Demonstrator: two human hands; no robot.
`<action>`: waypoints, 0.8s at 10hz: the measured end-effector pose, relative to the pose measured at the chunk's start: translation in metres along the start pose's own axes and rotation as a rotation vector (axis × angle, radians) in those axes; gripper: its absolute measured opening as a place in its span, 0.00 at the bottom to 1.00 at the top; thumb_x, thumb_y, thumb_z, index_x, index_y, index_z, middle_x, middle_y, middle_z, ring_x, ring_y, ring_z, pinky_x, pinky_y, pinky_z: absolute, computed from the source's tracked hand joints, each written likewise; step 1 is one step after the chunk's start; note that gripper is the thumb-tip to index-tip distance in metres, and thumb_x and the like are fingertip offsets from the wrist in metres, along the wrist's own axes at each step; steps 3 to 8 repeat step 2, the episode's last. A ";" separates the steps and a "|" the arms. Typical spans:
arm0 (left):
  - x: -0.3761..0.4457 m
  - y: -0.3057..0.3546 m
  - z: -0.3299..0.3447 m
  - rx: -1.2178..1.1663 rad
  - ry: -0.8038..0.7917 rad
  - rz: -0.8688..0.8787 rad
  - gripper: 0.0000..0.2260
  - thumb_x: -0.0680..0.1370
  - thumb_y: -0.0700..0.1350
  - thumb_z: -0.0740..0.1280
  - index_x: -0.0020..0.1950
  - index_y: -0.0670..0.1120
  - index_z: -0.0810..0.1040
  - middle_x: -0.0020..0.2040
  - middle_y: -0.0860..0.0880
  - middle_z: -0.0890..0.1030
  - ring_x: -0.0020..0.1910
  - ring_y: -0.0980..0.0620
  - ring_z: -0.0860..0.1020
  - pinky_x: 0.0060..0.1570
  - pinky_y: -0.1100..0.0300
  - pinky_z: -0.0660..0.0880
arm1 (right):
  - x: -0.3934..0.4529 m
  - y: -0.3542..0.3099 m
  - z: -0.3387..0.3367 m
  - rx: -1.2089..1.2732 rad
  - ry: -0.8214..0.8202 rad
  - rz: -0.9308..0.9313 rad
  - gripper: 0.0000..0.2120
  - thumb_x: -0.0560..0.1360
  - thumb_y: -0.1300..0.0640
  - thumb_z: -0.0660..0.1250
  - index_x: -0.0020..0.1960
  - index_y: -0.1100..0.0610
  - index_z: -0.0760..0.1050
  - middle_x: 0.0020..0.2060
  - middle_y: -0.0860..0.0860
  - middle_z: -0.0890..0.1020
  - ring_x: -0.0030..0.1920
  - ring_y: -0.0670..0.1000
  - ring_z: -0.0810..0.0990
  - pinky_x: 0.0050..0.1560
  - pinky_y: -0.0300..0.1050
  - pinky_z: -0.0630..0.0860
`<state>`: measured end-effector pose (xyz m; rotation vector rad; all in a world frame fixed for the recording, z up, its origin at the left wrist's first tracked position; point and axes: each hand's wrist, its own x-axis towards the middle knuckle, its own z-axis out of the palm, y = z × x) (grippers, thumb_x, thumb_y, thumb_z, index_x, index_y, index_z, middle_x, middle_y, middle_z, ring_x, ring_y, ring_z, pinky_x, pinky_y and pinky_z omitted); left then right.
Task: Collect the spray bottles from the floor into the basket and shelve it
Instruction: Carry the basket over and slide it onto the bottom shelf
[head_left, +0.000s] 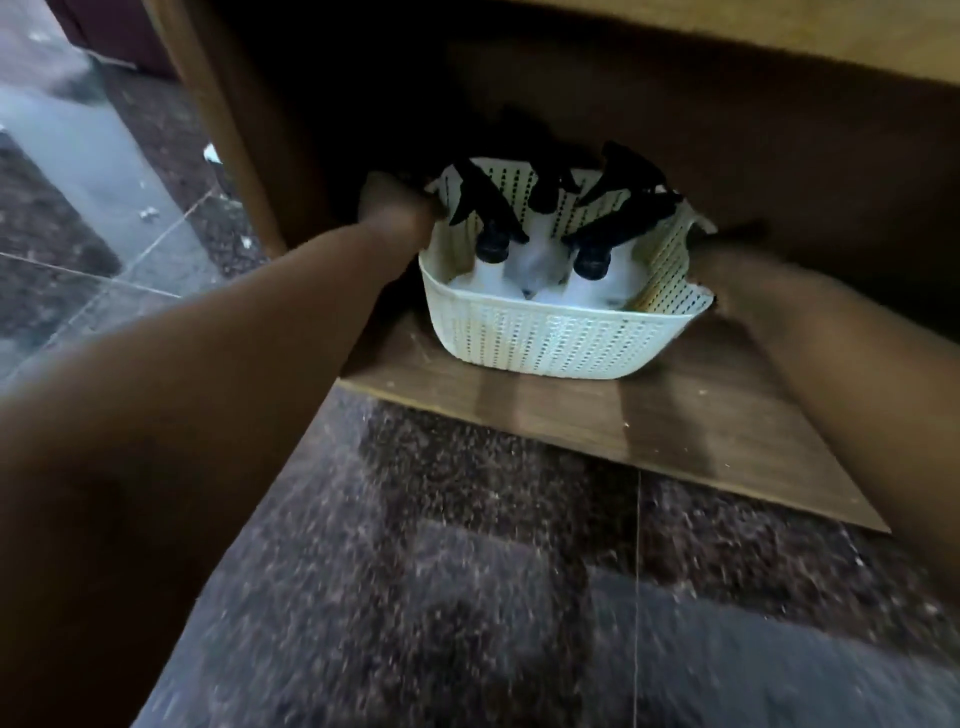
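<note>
A cream perforated basket (550, 338) rests on the low wooden shelf board (649, 415) inside a dark cabinet opening. Several white spray bottles with black trigger heads (493, 218) stand in it. My left hand (395, 208) grips the basket's left rim. At the opposite rim my right hand (727, 260) holds on, its fingers lost in blur and shadow. Both forearms reach forward from the frame's lower corners.
The cabinet's left upright post (223, 130) stands beside my left arm, and its top panel (779, 31) hangs low over the basket. Dark speckled floor tiles (467, 571) lie in front. Small white scraps (210, 153) dot the floor at the left.
</note>
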<state>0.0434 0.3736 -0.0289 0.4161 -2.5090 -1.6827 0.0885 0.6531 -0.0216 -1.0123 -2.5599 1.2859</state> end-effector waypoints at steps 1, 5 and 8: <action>0.002 -0.006 0.014 -0.314 0.015 -0.048 0.13 0.74 0.38 0.67 0.59 0.39 0.77 0.50 0.45 0.82 0.47 0.48 0.81 0.40 0.60 0.80 | 0.005 -0.001 0.018 0.064 0.079 -0.027 0.08 0.77 0.55 0.59 0.40 0.55 0.70 0.43 0.56 0.77 0.37 0.53 0.75 0.44 0.45 0.73; -0.015 -0.021 0.034 -0.413 0.092 -0.091 0.14 0.78 0.38 0.58 0.63 0.40 0.73 0.53 0.44 0.79 0.50 0.45 0.79 0.45 0.60 0.73 | 0.001 0.005 0.037 0.058 0.187 -0.043 0.14 0.78 0.62 0.57 0.60 0.62 0.76 0.60 0.60 0.80 0.60 0.59 0.79 0.56 0.49 0.74; -0.015 -0.021 0.034 -0.413 0.092 -0.091 0.14 0.78 0.38 0.58 0.63 0.40 0.73 0.53 0.44 0.79 0.50 0.45 0.79 0.45 0.60 0.73 | 0.001 0.005 0.037 0.058 0.187 -0.043 0.14 0.78 0.62 0.57 0.60 0.62 0.76 0.60 0.60 0.80 0.60 0.59 0.79 0.56 0.49 0.74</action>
